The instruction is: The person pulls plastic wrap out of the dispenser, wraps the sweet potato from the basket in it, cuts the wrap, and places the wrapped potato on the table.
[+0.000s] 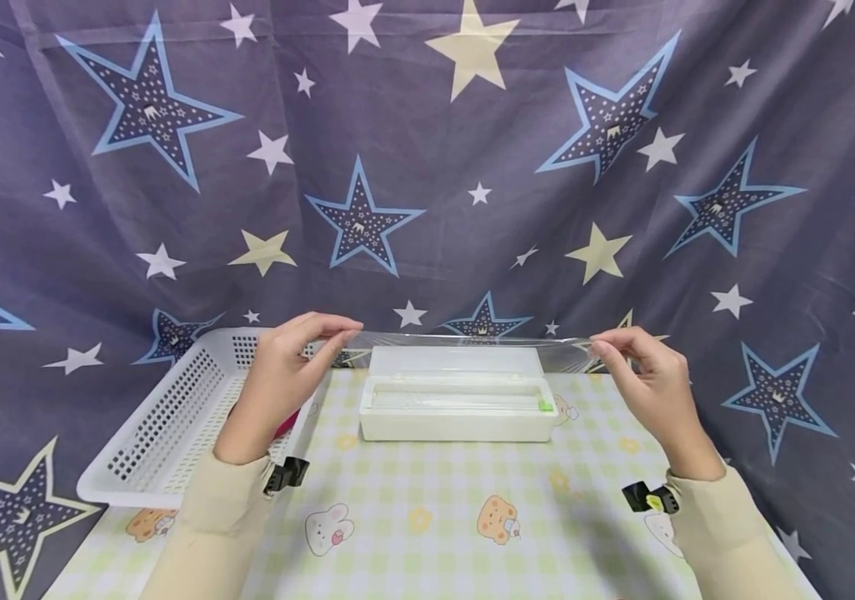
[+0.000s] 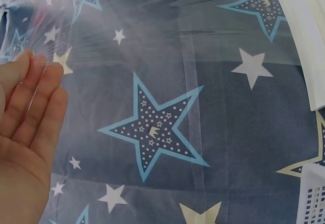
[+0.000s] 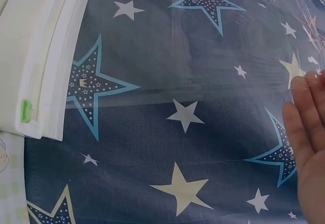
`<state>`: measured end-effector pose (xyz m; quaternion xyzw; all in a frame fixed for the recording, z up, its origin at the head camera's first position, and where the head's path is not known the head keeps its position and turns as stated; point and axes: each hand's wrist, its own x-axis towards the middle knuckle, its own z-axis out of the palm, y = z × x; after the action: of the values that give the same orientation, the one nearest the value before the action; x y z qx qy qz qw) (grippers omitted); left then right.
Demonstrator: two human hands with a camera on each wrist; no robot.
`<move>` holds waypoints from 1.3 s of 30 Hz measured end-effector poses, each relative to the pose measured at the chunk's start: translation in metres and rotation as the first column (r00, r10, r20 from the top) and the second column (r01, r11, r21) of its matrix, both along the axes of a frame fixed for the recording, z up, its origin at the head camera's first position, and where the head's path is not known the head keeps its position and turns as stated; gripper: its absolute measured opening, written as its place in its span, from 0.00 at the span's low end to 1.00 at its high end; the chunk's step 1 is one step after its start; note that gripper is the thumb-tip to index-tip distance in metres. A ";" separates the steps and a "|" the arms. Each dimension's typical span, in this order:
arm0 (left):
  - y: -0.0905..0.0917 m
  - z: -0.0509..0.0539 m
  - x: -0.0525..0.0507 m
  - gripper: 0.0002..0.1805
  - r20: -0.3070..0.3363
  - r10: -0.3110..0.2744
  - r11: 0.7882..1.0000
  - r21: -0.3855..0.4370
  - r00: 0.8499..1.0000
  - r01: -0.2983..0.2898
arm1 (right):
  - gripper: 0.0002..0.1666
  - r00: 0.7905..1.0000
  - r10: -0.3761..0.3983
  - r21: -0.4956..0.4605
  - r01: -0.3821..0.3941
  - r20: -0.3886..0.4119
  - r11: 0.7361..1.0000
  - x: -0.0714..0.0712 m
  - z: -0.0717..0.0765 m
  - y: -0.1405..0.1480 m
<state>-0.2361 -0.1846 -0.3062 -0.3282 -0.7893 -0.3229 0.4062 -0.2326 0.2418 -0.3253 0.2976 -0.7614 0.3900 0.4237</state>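
Observation:
A clear sheet of plastic wrap [image 1: 472, 340] is stretched level between both hands, above and behind a white wrap dispenser box [image 1: 457, 427]. My left hand [image 1: 288, 375] pinches the sheet's left corner between thumb and fingers. At the opposite corner, my right hand [image 1: 648, 387] pinches it the same way. The box stands with its lid [image 1: 457, 360] raised at the back, and a small green slider [image 1: 546, 406] sits at its right end. In the left wrist view, the wrap [image 2: 117, 26] fans out in creases from the fingertips.
A white perforated basket [image 1: 150, 442] stands at the left, partly behind the left forearm, with a red thing [image 1: 287, 423] inside. The checked tablecloth [image 1: 412, 483] covers the table. A dark star-patterned curtain [image 1: 427, 167] hangs close behind the table.

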 end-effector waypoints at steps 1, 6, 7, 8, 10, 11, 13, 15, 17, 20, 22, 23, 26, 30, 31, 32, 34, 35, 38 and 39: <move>0.000 0.000 0.000 0.09 -0.002 0.001 1.000 -0.001 1.000 -0.001 | 0.10 1.000 -0.001 0.001 0.001 -0.005 1.000 0.001 0.001 -0.001; 0.001 0.002 0.001 0.09 -0.008 0.008 1.000 0.014 1.000 -0.008 | 0.14 1.000 -0.007 -0.005 0.007 -0.024 1.000 -0.002 0.001 0.000; 0.001 0.003 0.001 0.09 -0.006 0.009 1.000 0.020 1.000 -0.009 | 0.13 1.000 -0.008 -0.008 0.008 -0.025 1.000 -0.003 0.000 0.001; 0.001 0.003 0.002 0.09 -0.005 0.008 1.000 0.026 1.000 -0.008 | 0.13 1.000 -0.009 -0.012 0.009 -0.024 1.000 -0.005 0.000 0.002; 0.001 0.004 0.002 0.09 0.000 0.002 0.999 0.034 1.000 -0.002 | 0.13 1.000 -0.006 -0.022 0.005 -0.018 1.000 -0.007 0.000 0.003; 0.001 0.004 0.002 0.09 -0.001 -0.004 0.999 0.039 1.000 0.004 | 0.12 1.000 0.001 -0.028 -0.001 -0.012 1.000 -0.007 0.000 0.004; 0.001 0.004 0.003 0.09 0.002 -0.018 0.999 0.038 1.000 0.018 | 0.12 1.000 0.031 -0.043 -0.030 0.006 0.999 -0.006 0.000 0.005; 0.000 0.003 0.004 0.10 0.008 -0.035 0.999 0.032 0.999 0.035 | 0.11 0.996 0.080 -0.065 -0.077 0.039 0.995 -0.004 -0.001 0.006; -0.001 0.002 0.004 0.11 0.020 -0.061 0.998 0.026 0.998 0.060 | 0.11 0.988 0.129 -0.082 -0.121 0.088 0.989 -0.003 -0.003 0.008; -0.001 -0.001 0.006 0.12 0.047 -0.097 0.995 0.020 0.994 0.096 | 0.10 0.967 0.196 -0.091 -0.183 0.164 0.979 -0.001 -0.007 0.011; 0.000 -0.002 0.006 0.12 0.066 -0.128 0.992 0.021 0.990 0.126 | 0.10 0.954 0.224 -0.085 -0.210 0.197 0.974 0.000 -0.010 0.013; 0.000 -0.003 0.006 0.13 0.071 -0.135 0.991 0.020 0.988 0.134 | 0.10 0.950 0.236 -0.084 -0.223 0.207 0.971 0.000 -0.011 0.013; 0.003 -0.006 0.005 0.13 0.104 -0.159 0.987 0.035 0.982 0.156 | 0.10 0.943 0.257 -0.081 -0.246 0.211 0.966 0.001 -0.014 0.014; 0.005 -0.013 0.005 0.12 0.153 -0.213 0.976 0.074 0.965 0.203 | 0.09 0.939 0.262 -0.085 -0.250 0.221 0.965 0.003 -0.016 0.015; 0.005 -0.015 0.005 0.11 0.164 -0.226 0.973 0.081 0.960 0.215 | 0.09 0.936 0.266 -0.089 -0.251 0.230 0.964 0.003 -0.017 0.015; 0.006 -0.017 0.005 0.11 0.178 -0.239 0.970 0.088 0.955 0.227 | 0.10 0.933 0.270 -0.094 -0.255 0.239 0.962 0.003 -0.018 0.015; 0.006 -0.022 0.005 0.11 0.202 -0.258 0.965 0.096 0.945 0.243 | 0.10 0.924 0.283 -0.105 -0.264 0.257 0.959 0.004 -0.020 0.015; 0.007 -0.024 0.005 0.11 0.214 -0.261 0.964 0.098 0.941 0.246 | 0.11 0.920 0.289 -0.105 -0.271 0.263 0.957 0.005 -0.020 0.014; 0.007 -0.032 0.004 0.11 0.238 -0.251 0.968 0.094 0.938 0.235 | 0.11 0.916 0.291 -0.089 -0.277 0.277 0.957 0.011 -0.020 0.011; 0.008 -0.034 0.004 0.11 0.245 -0.245 0.969 0.095 0.938 0.228 | 0.11 0.916 0.288 -0.078 -0.277 0.278 0.958 0.012 -0.020 0.009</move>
<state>-0.2317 -0.1771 -0.3402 -0.3633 -0.7788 -0.4343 0.2701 -0.2204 0.2513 -0.3452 0.3369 -0.7563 0.5001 0.2537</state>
